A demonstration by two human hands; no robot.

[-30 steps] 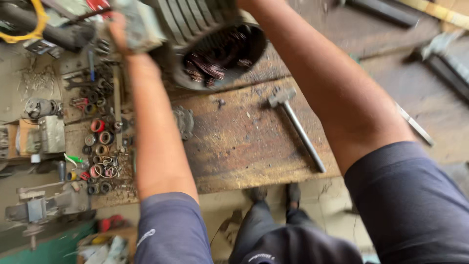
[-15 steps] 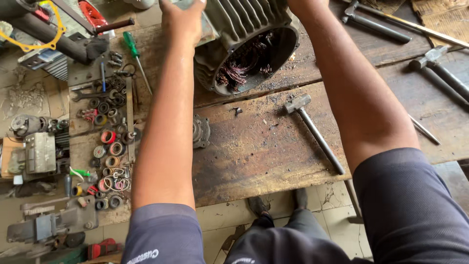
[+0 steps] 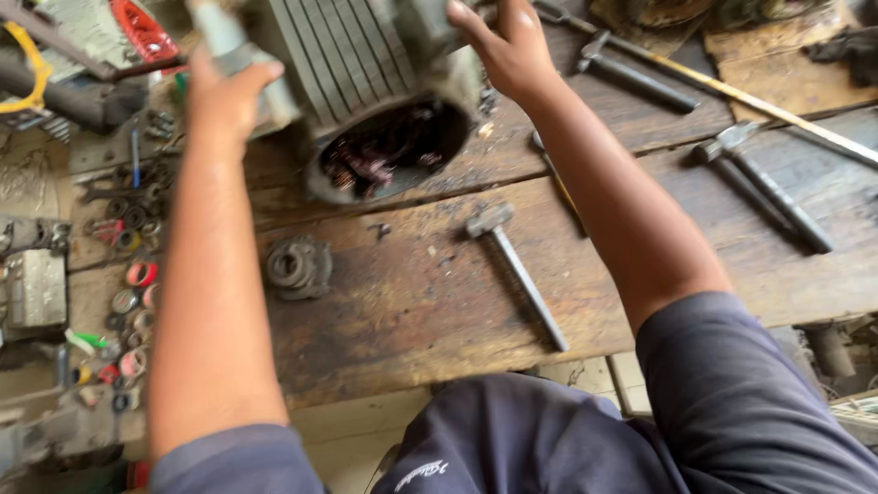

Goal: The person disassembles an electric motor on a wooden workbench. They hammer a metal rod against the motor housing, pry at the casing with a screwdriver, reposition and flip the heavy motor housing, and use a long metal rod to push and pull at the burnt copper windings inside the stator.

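Clutter fills the far left of the bench (image 3: 412,302): a yellow cable (image 3: 32,78), a red-and-grey tool (image 3: 137,32) and, nearer, a strip of rings and washers (image 3: 128,302) beside a grey metal block (image 3: 35,288). The left hand (image 3: 224,96) is pressed flat against the left side of the motor (image 3: 366,91), fingers stretched and close together over a pale boxy part there, blurred by motion. The motor is a ribbed grey housing at the far middle of the bench, its open end turned near, showing dark copper windings inside. A round gear-like part (image 3: 297,267) lies on the wood just near of it. The right hand (image 3: 512,50) grips the motor's right side, fingers spread and curled over the housing. A hammer (image 3: 517,265) lies right of centre, and two more long-handled tools (image 3: 764,187) lie well apart to the far right on the worn, stained planks.
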